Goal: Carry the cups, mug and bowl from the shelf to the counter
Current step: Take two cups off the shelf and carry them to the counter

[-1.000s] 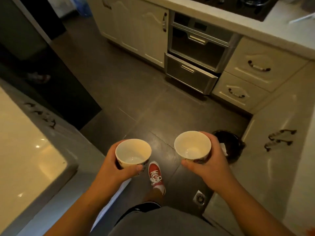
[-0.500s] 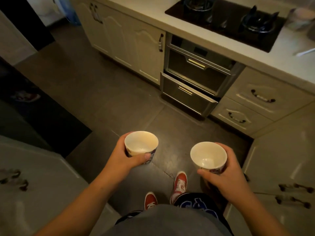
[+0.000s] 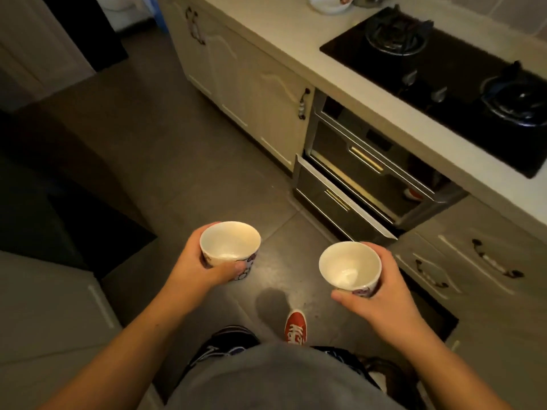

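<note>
**A:** Cups: where are they?

**B:** Both are over the floor (image 3: 154, 161). The left hand (image 3: 195, 267) has its grip wrapped round the left cup (image 3: 230, 247) at seven o'clock. The right hand (image 3: 384, 303) grips the right cup (image 3: 350, 269) at five o'clock. Both cups are upright and apart.

**A:** What has changed?

**B:** A second ago only the worktop's (image 3: 281, 34) edge showed. Now it spans twelve to three o'clock with the whole hob (image 3: 444, 93) in view, and a white dish (image 3: 330, 2) sits at twelve.

**A:** Meaning?

**B:** The carry looks nearly over. I'd judge setting down comes next, on the bare stretch beside the hob.
</note>
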